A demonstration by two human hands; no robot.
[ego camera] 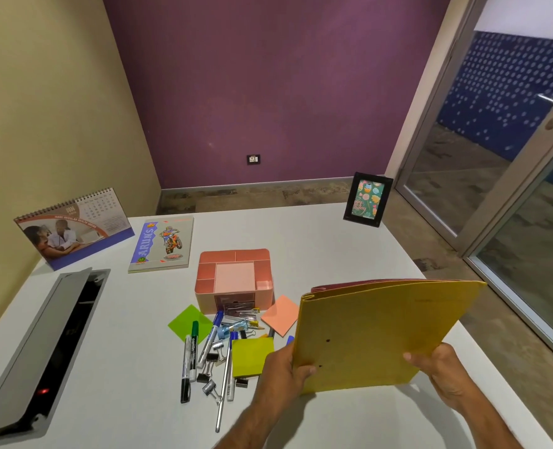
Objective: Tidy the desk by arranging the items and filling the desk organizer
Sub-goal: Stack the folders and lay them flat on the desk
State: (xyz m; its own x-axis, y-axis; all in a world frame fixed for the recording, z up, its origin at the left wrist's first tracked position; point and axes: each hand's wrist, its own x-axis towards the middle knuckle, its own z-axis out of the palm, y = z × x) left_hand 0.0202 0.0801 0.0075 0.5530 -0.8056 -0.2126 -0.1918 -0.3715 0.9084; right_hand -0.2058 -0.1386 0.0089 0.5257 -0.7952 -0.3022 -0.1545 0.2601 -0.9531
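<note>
**Both hands grip a stack of folders above the desk**

The left hand (284,367) curls round the near left edge of the yellow folder (375,335), thumb pressed on its front face. The right hand (443,374) clamps the near right edge the same way, thumb on top, the other fingers hidden behind. The folder is tilted up off the white desk (317,234) at the lower right of the frame, and a red folder (320,289) peeks out behind its top edge.

Just left of the hands lies a jumble of markers (189,358), binder clips (208,367) and pens, with green (187,322), yellow (252,356) and orange (280,314) sticky notes among them. The pink desk organizer (234,280) stands just beyond the pile, at the centre of the frame.

Farther back, a notebook (163,243) lies flat, a desk calendar (74,226) stands at the upper left, and a photo frame (367,199) stands at the upper right. An open cable box (41,345) runs along the left side.
</note>
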